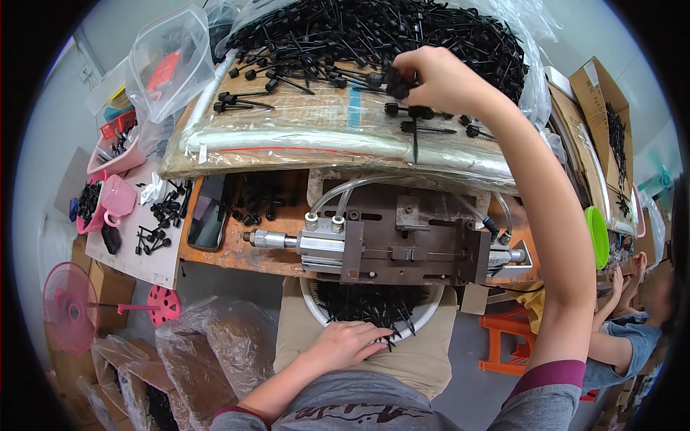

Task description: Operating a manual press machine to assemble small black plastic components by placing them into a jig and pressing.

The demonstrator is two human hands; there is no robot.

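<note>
My right hand point(449, 82) reaches up over the raised work surface, its fingers closed on a small cluster of black plastic parts point(395, 85). Just beyond it spreads a large heap of similar black parts point(345, 36), each with a thin stem and a thicker knobbed head. Low in front of me, my left hand point(346, 345) lies with fingers stretched out across the near side of a white round basket point(430, 316). Its fingertips touch the black stemmed parts point(366, 305) inside. The basket rests on my lap.
A metal clamping fixture point(406, 248) with air hoses and cylinders sits between heap and lap. Left of it are a phone point(208, 223), loose parts and a pink cup point(118, 195). A pink fan point(70, 307) stands lower left. Another person point(625, 337) sits at right by an orange stool point(503, 341).
</note>
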